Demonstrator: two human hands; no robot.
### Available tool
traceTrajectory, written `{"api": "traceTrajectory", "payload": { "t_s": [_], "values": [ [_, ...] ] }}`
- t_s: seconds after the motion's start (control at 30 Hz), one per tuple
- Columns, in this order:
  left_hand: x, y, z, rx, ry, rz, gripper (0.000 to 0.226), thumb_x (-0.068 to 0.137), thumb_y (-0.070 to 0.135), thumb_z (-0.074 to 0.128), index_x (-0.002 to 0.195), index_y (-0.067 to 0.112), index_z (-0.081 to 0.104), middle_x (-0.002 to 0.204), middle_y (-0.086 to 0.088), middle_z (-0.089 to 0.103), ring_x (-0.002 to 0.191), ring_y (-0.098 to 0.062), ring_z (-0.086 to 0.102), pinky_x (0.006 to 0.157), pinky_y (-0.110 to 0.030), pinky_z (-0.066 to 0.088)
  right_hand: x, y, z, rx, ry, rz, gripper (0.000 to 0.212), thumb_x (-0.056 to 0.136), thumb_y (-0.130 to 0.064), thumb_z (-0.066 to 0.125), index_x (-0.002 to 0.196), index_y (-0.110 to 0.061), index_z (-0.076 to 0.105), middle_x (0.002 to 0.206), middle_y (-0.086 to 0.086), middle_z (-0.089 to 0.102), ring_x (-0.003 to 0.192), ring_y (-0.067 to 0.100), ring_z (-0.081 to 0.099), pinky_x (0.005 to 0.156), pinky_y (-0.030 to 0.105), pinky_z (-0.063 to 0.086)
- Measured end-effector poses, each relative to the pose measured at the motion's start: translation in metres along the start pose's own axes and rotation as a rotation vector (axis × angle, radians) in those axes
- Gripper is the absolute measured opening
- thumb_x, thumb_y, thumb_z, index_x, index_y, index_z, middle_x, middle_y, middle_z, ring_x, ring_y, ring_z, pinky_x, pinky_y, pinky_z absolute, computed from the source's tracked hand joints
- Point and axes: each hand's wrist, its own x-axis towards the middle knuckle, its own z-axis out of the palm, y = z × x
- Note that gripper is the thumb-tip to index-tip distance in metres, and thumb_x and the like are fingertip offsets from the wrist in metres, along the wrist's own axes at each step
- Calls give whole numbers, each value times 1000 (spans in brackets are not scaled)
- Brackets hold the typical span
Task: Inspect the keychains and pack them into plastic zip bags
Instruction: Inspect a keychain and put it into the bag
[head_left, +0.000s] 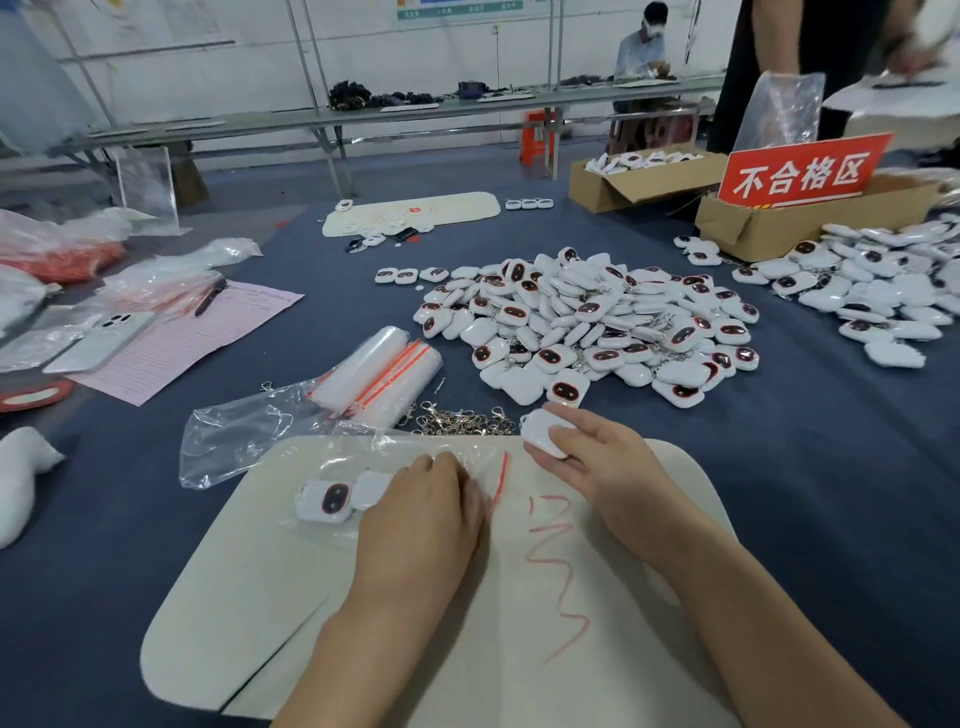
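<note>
White plastic keychain (543, 435) gripped by right hand (608, 467) | clear red-sealed zip bag (363, 456) touched by left hand (421, 519) (grip cannot be told)

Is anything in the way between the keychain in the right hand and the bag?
Nothing visible. Only bare mat lies between the keychain in the right hand and the zip bag at its red strip; the left hand holds the bag there.
</note>
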Motion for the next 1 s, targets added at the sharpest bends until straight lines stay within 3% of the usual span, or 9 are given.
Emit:
{"api": "traceTrajectory", "payload": {
  "t_s": [0.1, 0.27, 0.37, 0.5, 0.63, 0.83, 0.9, 1.0],
  "values": [
    [0, -4, -8, -229, 24, -40, 22, 100, 35, 45, 86, 23, 56, 84, 5, 66, 85, -24, 62, 78, -42, 52, -17, 0, 6, 30, -94, 98, 32, 97, 12, 46, 125, 2, 58, 124, 24, 67, 119, 31, 65, 86, 23, 59],
    [-4, -4, -17, -355, 66, -22, 22, 102, 32, 46, 85, 25, 58, 78, 9, 66, 79, -18, 61, 78, -44, 50, -33, 6, 25, 10, -198, 86, 29, 98, 7, 51, 125, 0, 59, 119, 19, 71, 116, 25, 67, 95, 26, 55],
    [-4, -6, -19, -394, 62, -26, 21, 103, 31, 46, 86, 24, 58, 78, 8, 66, 77, -18, 60, 78, -44, 49, -34, 8, 28, -4, -168, 46, 26, 98, 4, 54, 122, -1, 63, 113, 14, 74, 109, 22, 71, 87, 22, 58],
    [-4, -4, -21, -459, 73, -9, 22, 103, 31, 47, 85, 23, 58, 73, 5, 67, 71, -20, 62, 75, -44, 51, -37, 14, 29, -200, -106, 0, 19, 98, 1, 56, 110, -7, 69, 99, 11, 77, 90, 17, 75, 75, 19, 57],
    [-3, -2, -21, -411, 97, 29, 23, 103, 31, 48, 81, 27, 54, 70, 9, 62, 64, -10, 55, 69, -37, 47, -38, 13, 26, -347, -80, -4, 16, 98, -4, 59, 109, -4, 71, 100, 14, 77, 90, 21, 75, 73, 20, 58],
    [-10, 2, -24, -231, 63, 212, 18, 104, 31, 43, 89, 30, 52, 93, 10, 56, 84, -16, 57, 76, -41, 49, -33, 7, 26, -437, -74, 12, 10, 94, -19, 69, 90, -12, 75, 81, 6, 73, 71, 7, 71, 64, 20, 56],
    [-9, 2, -25, -253, 35, 232, 21, 105, 32, 40, 86, 31, 48, 90, 10, 55, 82, -13, 56, 75, -40, 48, -30, 5, 25, -404, -77, 74, 14, 92, -26, 71, 93, -12, 74, 89, 6, 72, 79, 8, 72, 71, 27, 60],
    [-2, -1, -26, -457, -1, 152, 26, 105, 30, 43, 80, 30, 48, 74, 12, 59, 68, -3, 53, 66, -32, 42, -27, 5, 23, -61, -155, 237, 16, 89, -22, 73, 96, -7, 73, 99, 15, 72, 98, 27, 74, 89, 41, 60]
  ]
}}
